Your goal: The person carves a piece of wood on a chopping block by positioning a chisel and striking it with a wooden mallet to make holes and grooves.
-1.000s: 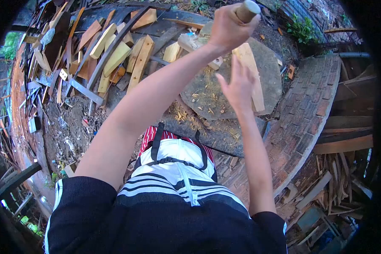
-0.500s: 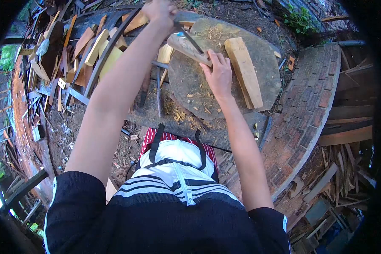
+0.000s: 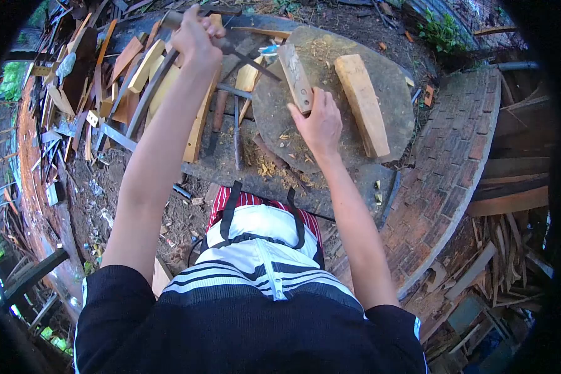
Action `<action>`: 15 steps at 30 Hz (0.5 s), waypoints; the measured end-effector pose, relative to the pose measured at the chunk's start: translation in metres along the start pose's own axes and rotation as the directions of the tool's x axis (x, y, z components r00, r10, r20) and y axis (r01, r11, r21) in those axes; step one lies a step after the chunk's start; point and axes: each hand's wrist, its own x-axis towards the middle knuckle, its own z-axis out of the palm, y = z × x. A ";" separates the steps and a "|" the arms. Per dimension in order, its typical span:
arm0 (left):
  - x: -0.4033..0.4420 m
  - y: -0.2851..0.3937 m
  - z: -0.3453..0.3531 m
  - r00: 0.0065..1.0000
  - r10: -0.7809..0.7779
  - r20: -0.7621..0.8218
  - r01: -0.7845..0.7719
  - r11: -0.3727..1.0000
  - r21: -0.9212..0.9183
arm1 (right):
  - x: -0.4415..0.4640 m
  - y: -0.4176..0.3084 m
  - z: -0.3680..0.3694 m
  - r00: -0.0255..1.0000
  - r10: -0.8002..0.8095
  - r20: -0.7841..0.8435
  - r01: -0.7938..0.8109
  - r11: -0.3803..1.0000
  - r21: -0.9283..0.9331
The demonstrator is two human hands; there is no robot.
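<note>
The left hand (image 3: pixel 195 38) was closed around the handle of a dark, narrow tool (image 3: pixel 249 60), and its fingers were clenched; the tool was long and straight, a little blurred. The right hand (image 3: pixel 321 123) was grasping the near end of a weathered grey-brown wooden block (image 3: pixel 295 73), with the thumb on one side and the fingers on the other. This block was lying on a large, rounded grey slab (image 3: pixel 386 81). It had a long shape, a worn and stained face, and small round holes at the near end. Just beside its far end was a blue and white piece (image 3: pixel 269 50). To the right, apart from it, there was a thick pale yellow-brown wooden block (image 3: pixel 361 103), with smooth flat faces and clear edges. Small, rough yellowish wood chips (image 3: pixel 266 168) were scattered near the slab.
</note>
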 end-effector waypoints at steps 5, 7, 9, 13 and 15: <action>-0.027 -0.028 0.029 0.990 0.037 0.137 -0.044 0.998 0.043 | -0.028 -0.001 -0.021 0.983 -0.119 -0.140 0.124 0.992 0.032; -0.037 -0.032 0.040 0.996 -0.048 0.076 0.043 0.997 0.059 | -0.054 0.012 -0.046 0.986 -0.131 -0.104 0.147 0.975 0.169; -0.044 -0.026 0.042 0.995 -0.043 0.087 0.040 0.999 0.028 | -0.107 0.026 -0.081 0.992 -0.016 0.126 -0.017 0.967 0.253; -0.047 -0.020 0.039 0.984 0.045 0.173 -0.059 0.995 0.080 | -0.276 0.071 -0.132 0.476 0.440 0.762 -0.404 0.879 -0.254; -0.047 -0.021 0.043 0.976 0.074 0.207 -0.078 0.997 0.011 | -0.311 0.070 -0.159 0.191 0.324 0.927 -0.314 0.915 -0.254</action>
